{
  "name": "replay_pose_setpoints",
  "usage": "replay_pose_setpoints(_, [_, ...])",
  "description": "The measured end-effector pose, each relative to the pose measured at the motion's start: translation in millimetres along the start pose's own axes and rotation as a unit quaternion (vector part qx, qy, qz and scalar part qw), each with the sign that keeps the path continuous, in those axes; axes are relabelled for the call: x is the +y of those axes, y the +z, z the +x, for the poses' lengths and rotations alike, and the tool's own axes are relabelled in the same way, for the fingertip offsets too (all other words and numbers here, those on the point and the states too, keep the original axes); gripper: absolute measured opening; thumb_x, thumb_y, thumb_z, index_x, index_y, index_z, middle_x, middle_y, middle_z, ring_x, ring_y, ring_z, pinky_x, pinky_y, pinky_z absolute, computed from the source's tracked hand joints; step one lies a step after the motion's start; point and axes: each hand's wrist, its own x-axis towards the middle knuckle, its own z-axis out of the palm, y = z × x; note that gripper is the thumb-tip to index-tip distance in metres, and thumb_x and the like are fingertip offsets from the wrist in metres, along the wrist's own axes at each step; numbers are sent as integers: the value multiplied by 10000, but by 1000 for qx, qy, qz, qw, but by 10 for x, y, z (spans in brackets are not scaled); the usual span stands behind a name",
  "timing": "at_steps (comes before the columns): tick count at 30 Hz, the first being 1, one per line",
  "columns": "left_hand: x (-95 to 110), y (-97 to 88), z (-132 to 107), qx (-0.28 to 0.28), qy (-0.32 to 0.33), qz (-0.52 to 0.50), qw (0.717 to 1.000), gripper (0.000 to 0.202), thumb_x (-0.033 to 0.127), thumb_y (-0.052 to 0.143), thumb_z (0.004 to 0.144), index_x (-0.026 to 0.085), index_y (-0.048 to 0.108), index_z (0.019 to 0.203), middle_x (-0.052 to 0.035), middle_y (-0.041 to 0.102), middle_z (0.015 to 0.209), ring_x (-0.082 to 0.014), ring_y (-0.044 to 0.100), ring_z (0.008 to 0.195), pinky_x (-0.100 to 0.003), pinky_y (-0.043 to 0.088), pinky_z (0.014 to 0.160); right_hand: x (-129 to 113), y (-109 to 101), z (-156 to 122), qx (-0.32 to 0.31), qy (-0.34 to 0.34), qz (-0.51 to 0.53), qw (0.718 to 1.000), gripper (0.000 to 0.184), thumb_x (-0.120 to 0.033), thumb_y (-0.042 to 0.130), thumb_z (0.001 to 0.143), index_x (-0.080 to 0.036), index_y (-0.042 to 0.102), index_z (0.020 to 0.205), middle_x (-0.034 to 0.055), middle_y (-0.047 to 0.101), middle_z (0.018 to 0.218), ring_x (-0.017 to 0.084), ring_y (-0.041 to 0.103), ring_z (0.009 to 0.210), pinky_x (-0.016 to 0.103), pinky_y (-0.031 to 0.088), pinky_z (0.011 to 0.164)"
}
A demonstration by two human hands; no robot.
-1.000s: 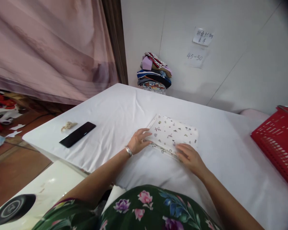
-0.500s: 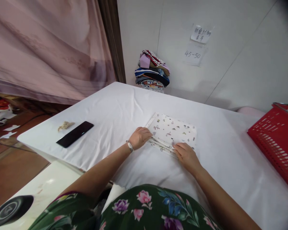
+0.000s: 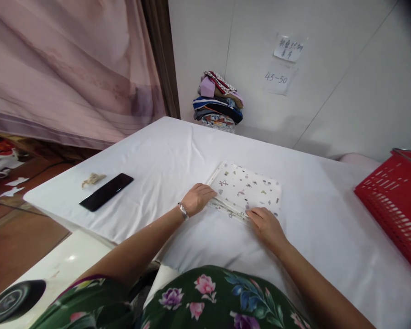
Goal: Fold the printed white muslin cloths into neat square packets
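A white cloth with small printed motifs [image 3: 248, 185] lies folded into a layered rectangle in front of me. At its near left corner, my left hand [image 3: 199, 198] is closed on the edge, fingers together. My right hand [image 3: 265, 225] pinches the near edge toward the right corner. Between the two hands the stacked layers show along the near side. The fingertips of both hands are partly hidden by the cloth's edge.
A white-covered table [image 3: 164, 155] carries a black phone [image 3: 107, 192] and a crumpled beige scrap [image 3: 93, 179] at left. A red basket [image 3: 393, 196] stands at right. Behind the far edge rises a stack of folded fabrics [image 3: 217, 100] against the wall.
The near edge of the top layer has come down and lies flatter on the layers below. Both hands keep nearly the same places.
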Motion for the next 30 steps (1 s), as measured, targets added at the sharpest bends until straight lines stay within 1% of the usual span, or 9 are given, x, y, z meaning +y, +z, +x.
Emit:
replay_pose_setpoints(5, [-11, -45, 31, -14, -6, -7, 1000, 271, 148, 371, 872, 202, 578, 1038, -44, 651, 953, -167, 539, 963, -349, 400, 836, -12, -30, 22, 0, 23, 25, 999, 304, -301, 383, 890, -219, 558, 1126, 80, 607, 952, 202, 540, 860, 319, 443, 711])
replay_pose_setpoints(10, [13, -111, 28, -32, -46, -80, 995, 236, 278, 402, 885, 210, 597, 998, -36, 651, 961, -157, 552, 950, -332, 403, 848, -18, -104, 86, -15, 84, 131, 988, 289, -325, 371, 885, -244, 627, 991, 45, 623, 962, 187, 551, 885, 317, 444, 758])
replay_pose_setpoints(14, [2, -121, 134, -17, -99, -131, 986, 252, 276, 399, 881, 196, 638, 874, -23, 664, 858, -136, 580, 827, -288, 433, 780, 69, -153, 228, -45, 141, 190, 971, 275, -340, 399, 856, -257, 655, 913, 17, 632, 894, 168, 568, 827, 296, 448, 723])
replay_pose_setpoints(16, [-9, -116, 211, -40, -117, -132, 983, 214, 273, 457, 847, 204, 657, 810, -13, 664, 832, -136, 579, 801, -275, 439, 760, 115, -161, 297, -79, 140, 190, 969, 249, -339, 434, 837, -265, 660, 908, 12, 626, 891, 162, 570, 810, 288, 447, 704])
replay_pose_setpoints(18, [-19, -112, 281, -86, -126, -129, 980, 167, 258, 513, 802, 222, 669, 756, 2, 660, 822, -137, 574, 797, -263, 439, 749, 142, -155, 344, -109, 130, 182, 969, 231, -323, 451, 828, -273, 660, 910, 11, 617, 893, 159, 569, 803, 281, 444, 682])
replay_pose_setpoints(21, [-32, -113, 361, -154, -144, -127, 969, 145, 219, 541, 756, 245, 676, 710, 22, 649, 819, -135, 565, 814, -246, 432, 743, 147, -124, 369, -119, 113, 161, 973, 210, -290, 448, 829, -272, 654, 862, 10, 602, 876, 157, 561, 806, 276, 428, 667])
replay_pose_setpoints(24, [-29, -122, 426, -199, -170, -118, 958, 133, 193, 554, 717, 242, 671, 678, 26, 640, 798, -133, 565, 793, -238, 426, 722, 129, -93, 371, -121, 104, 146, 976, 193, -257, 443, 828, -248, 627, 774, 4, 584, 837, 149, 545, 797, 268, 407, 671])
replay_pose_setpoints(27, [-11, -138, 487, -227, -171, -96, 954, 135, 162, 543, 686, 220, 645, 620, 24, 631, 764, -132, 561, 752, -242, 420, 703, 111, -94, 376, -127, 107, 133, 977, 182, -227, 425, 829, -221, 576, 727, 1, 566, 808, 141, 526, 786, 262, 389, 680])
replay_pose_setpoints(30, [4, -159, 538, -214, -176, -91, 957, 138, 141, 517, 678, 200, 620, 608, 16, 624, 755, -132, 552, 734, -243, 419, 691, 111, -113, 380, -111, 116, 130, 978, 183, -224, 396, 841, -215, 542, 731, 2, 558, 803, 136, 518, 770, 257, 381, 668])
